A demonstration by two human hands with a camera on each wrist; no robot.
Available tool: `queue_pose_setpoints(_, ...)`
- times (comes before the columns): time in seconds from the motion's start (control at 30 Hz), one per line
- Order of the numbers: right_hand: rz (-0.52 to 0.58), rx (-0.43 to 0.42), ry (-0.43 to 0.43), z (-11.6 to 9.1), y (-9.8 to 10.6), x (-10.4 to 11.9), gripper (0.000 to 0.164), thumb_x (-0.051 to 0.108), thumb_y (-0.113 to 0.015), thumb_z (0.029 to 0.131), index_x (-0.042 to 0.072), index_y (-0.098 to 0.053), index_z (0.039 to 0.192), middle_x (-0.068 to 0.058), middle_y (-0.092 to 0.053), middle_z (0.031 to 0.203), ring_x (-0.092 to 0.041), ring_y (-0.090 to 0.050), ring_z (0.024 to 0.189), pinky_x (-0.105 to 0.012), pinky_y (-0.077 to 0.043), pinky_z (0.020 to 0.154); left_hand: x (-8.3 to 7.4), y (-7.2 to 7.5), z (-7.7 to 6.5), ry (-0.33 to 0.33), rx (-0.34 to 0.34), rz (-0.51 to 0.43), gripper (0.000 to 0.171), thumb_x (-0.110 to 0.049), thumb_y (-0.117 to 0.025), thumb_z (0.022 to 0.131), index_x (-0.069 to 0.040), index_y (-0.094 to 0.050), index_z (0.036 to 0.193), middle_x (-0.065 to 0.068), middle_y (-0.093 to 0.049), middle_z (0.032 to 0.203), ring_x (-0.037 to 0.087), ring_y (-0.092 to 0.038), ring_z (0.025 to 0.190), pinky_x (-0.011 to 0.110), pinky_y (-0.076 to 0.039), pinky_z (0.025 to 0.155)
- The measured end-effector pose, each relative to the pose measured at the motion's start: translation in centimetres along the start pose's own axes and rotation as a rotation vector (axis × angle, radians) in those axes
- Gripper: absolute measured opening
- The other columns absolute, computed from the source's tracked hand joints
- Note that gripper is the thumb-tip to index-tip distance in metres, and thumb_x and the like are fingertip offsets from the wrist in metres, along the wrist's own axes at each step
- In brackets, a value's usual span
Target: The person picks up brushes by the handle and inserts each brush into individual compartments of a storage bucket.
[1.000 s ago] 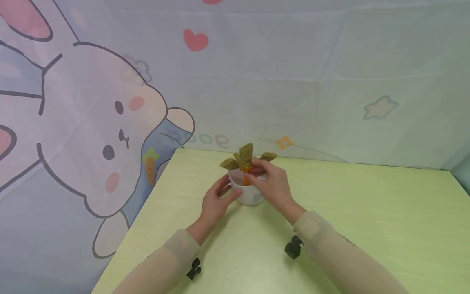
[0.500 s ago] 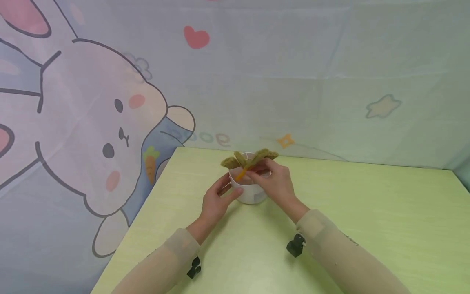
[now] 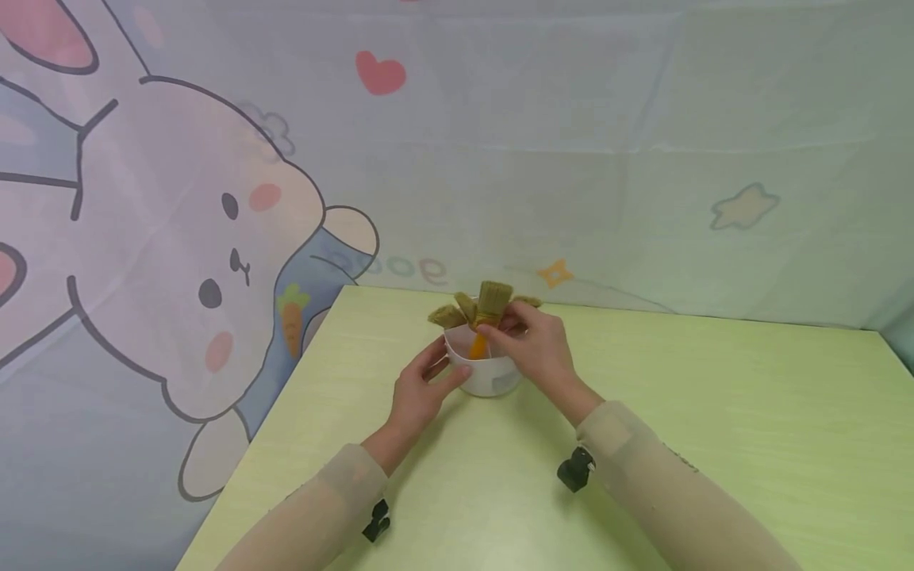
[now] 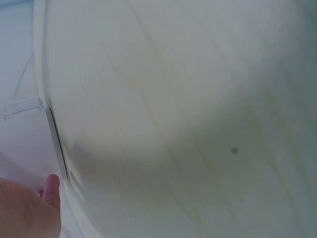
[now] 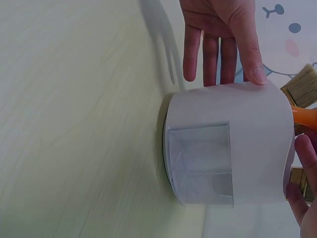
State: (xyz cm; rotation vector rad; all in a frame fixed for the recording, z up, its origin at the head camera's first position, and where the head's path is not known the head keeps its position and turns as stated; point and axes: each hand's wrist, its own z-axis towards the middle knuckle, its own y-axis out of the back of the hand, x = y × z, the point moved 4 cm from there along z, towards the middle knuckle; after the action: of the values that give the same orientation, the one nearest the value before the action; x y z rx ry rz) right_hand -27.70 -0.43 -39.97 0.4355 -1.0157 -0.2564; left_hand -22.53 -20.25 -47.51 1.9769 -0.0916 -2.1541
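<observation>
A white round holder [image 3: 493, 379] stands on the table, with a clear compartment [image 5: 202, 158] on its side in the right wrist view. My left hand [image 3: 420, 390] rests against the holder's left side, thumb on the front wall near the rim, its fingers fairly straight. My right hand [image 3: 537, 345] pinches a paintbrush [image 3: 494, 300] by its orange handle, bristles up, the handle's lower end inside the holder. Other brushes [image 3: 447, 317] lean outward over the rim at left and right. Their handles are mostly hidden.
The pale yellow-green table [image 3: 714, 428] extends to both sides and towards me. Behind it hangs a cloth backdrop [image 3: 543, 119] printed with a rabbit, close to the table's back edge. Black clips [image 3: 575, 469] sit under both sleeves.
The brush in my right hand tipped over to the right half a second ago and is now closer to upright again, its bristles higher. The left hand and holder have stayed put.
</observation>
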Motion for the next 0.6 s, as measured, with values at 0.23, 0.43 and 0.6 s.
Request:
queue_pose_setpoints(0.23,-0.019,0.02,-0.008,-0.22,0.17,0.07,0.027,0.03,-0.087,0.092,0.009,-0.077,0.105,-0.005,-0.08,0.09,-0.021,-0.077,0.08,-0.04,-0.066,0.075,-0.08,-0.09,0.03,-0.008,0.006,0.007,0.071,-0.026,-0.083,0.097,-0.016,-0.051,0.161,0.004,-0.052,0.162,0.033,-0.055,0.145,0.047,-0.055,0.11)
queue_pose_setpoints(0.43,-0.092,0.001,0.054,-0.15,0.44,0.23,0.027,0.031,-0.086,0.094,0.007,-0.079,0.106,-0.005,-0.081,0.09,-0.021,-0.078,0.079,-0.04,-0.066,0.073,-0.22,-0.02,0.0,-0.008,0.003,0.001,0.071,-0.025,-0.082,0.097,-0.016,-0.051,0.161,0.004,-0.053,0.162,0.033,-0.055,0.145,0.048,-0.055,0.111)
queue_pose_setpoints(0.6,-0.162,-0.027,0.066,0.0,0.59,0.05,0.028,0.033,-0.087,0.092,0.007,-0.078,0.099,-0.006,-0.081,0.088,-0.02,-0.078,0.075,-0.039,-0.065,0.069,-0.1,0.01,-0.02,0.004,0.002,0.004,0.072,-0.026,-0.083,0.097,-0.017,-0.05,0.161,0.004,-0.053,0.162,0.032,-0.055,0.145,0.048,-0.054,0.111)
